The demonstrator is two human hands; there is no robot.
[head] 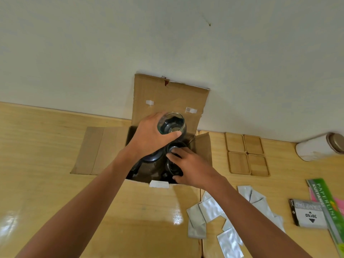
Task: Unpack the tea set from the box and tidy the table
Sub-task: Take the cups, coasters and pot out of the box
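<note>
A glossy pale wood surface (46, 146) is seen against a white wall, bare and open at its left side. A corrugated cardboard box (203, 151) is set in the middle with its flaps folded out flat and one raised against the wall. A round clear glass cup (172, 125) is held above the box by the left hand (150, 136), wrapped around its side. The right hand (188, 164) is lowered into the box, its fingers closed on the rim of a second glass (176, 148) among dark glassware. Four rounded wooden coasters (246, 155) are laid in a square to the right, with crinkled silver sachets (210, 211), a booklet (307, 213) and a white cylinder (316, 148) crowding the right edge.
</note>
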